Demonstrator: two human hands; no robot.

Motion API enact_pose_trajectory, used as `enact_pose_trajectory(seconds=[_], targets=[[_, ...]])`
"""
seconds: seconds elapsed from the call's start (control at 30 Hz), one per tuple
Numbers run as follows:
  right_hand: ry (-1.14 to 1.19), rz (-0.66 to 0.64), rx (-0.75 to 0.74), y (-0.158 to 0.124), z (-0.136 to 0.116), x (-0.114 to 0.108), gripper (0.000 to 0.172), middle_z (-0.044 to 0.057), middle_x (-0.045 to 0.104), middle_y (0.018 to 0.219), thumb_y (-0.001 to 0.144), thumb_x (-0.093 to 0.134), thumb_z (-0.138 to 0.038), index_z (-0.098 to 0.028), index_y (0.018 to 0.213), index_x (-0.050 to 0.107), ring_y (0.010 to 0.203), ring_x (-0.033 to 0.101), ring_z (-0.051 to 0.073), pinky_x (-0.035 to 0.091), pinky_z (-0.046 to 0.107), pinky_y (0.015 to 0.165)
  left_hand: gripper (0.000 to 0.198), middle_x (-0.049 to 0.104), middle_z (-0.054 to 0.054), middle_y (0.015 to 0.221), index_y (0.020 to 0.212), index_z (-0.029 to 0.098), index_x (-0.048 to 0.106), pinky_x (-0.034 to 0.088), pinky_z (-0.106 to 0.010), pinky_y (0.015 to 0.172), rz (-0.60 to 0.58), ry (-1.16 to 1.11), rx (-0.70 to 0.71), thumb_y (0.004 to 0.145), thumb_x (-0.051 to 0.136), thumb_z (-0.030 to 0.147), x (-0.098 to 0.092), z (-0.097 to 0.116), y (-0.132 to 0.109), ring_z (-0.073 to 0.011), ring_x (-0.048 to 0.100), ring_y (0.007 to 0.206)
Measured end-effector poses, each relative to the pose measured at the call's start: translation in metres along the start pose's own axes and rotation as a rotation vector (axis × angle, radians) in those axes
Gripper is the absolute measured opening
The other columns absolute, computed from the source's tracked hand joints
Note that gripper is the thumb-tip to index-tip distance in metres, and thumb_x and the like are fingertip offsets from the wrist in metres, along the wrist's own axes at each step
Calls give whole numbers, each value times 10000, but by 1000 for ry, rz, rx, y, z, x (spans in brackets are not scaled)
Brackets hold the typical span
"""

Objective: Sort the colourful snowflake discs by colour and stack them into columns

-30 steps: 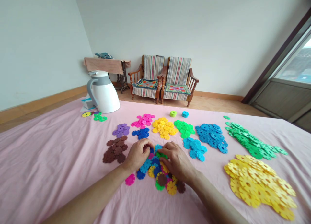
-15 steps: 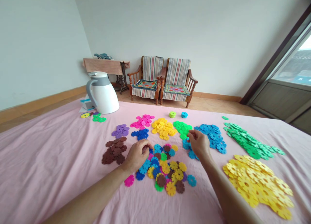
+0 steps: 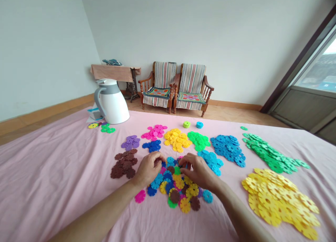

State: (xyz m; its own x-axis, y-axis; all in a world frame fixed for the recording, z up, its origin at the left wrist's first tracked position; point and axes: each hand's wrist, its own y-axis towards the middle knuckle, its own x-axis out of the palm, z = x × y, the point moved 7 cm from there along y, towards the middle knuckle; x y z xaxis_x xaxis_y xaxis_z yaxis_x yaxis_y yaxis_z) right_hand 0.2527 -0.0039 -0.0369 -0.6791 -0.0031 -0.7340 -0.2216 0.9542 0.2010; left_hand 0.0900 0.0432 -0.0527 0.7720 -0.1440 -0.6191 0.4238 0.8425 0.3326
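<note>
Mixed notched plastic discs point(image 3: 168, 187) in many colours lie in a loose pile on the pink cloth point(image 3: 86, 186). At the pile's upper left, my left hand point(image 3: 149, 166) is closed with fingers curled in; a dark blue disc shows by its fingertips, but whether it is held is hidden. My right hand point(image 3: 198, 170) hangs over the pile's upper right, thumb and forefinger apart, near a green disc point(image 3: 177, 170). Sorted heaps surround the pile: brown discs point(image 3: 124, 164), dark blue discs point(image 3: 152, 145), yellow discs point(image 3: 177, 139), green discs point(image 3: 198, 140) and light blue discs point(image 3: 212, 161).
A white and grey jug point(image 3: 114, 105) stands at the back left. Larger yellow discs point(image 3: 278, 196), larger green discs point(image 3: 267, 152) and larger blue discs point(image 3: 228, 149) lie to the right. Purple discs point(image 3: 130, 142) and pink discs point(image 3: 154, 131) sit farther back. Two chairs point(image 3: 191, 91) stand beyond the table.
My right hand has moved left and towards me, from beside the green and light blue heaps to over the mixed pile. My left hand has stayed in place.
</note>
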Motion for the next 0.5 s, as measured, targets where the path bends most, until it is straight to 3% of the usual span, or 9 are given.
enact_pose_trajectory(seconds=[0.1,0.3,0.5], targets=[[-70,-27,-11,-3,-6,10,253,14,578,838,688,553,-100,-210,898,640,695,541,116,404,220,633,236,659,-9,798,765,177,608,451,-235,746,3,0,6,697,431,37,0,0,0,-154,607,790],[-87,-13,-19,-1,-8,15,207,1,540,817,665,548,-78,-183,842,577,682,503,104,370,208,601,245,656,-10,803,775,176,607,451,-238,760,3,16,6,704,423,30,0,-1,0,-154,607,805],[60,40,75,3,6,4,73,-47,530,608,690,502,-120,-192,705,501,547,479,88,338,194,505,252,655,-11,809,780,178,610,450,-237,751,-5,19,-1,706,422,29,1,-2,0,-153,604,804]])
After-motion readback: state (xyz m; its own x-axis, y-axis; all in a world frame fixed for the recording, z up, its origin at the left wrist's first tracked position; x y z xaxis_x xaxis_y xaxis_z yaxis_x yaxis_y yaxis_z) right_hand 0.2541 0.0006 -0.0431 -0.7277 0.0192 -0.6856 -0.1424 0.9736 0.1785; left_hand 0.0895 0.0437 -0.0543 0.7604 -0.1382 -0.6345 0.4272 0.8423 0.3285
